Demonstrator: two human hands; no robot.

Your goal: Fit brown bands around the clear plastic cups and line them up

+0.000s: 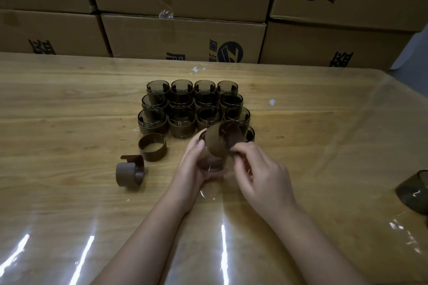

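Head view looks down on a wooden table [69, 104] under a glossy clear cover sheet, with both bare forearms reaching in from 6 o'clock.

The left hand [192, 164] cups a clear plastic cup [211, 165] from its 9 o'clock side. Its fingers curl under and round the cup's lower part, and the thumb lies up along the wall. The cup is held off the table and tilted. A brown band [216, 144] sits over the cup's far end, its sheet bulging open rather than lying snug. The right hand [259, 176] comes in from 3 o'clock, and its thumb and forefinger pinch the band's near edge. The other fingers of that hand are loosely bent and hold nothing.

Just past the hands, toward 12 o'clock, a block of banded cups [180, 120] stands upright in three rows of four, touching or nearly so. One more banded cup [249, 134] stands in front of the block's right end, partly hidden behind the held band.

At 9 o'clock of the hands an empty band ring [152, 149] stands on its edge, just in front of the block's left corner. A curled band strip [129, 172] lies beside it, nearer the camera.

Well apart at 3 o'clock, a dark tinted cup [414, 188] is cut off by the frame edge.

Stacked cardboard cartons [185, 37] with black printing line the table's far edge.
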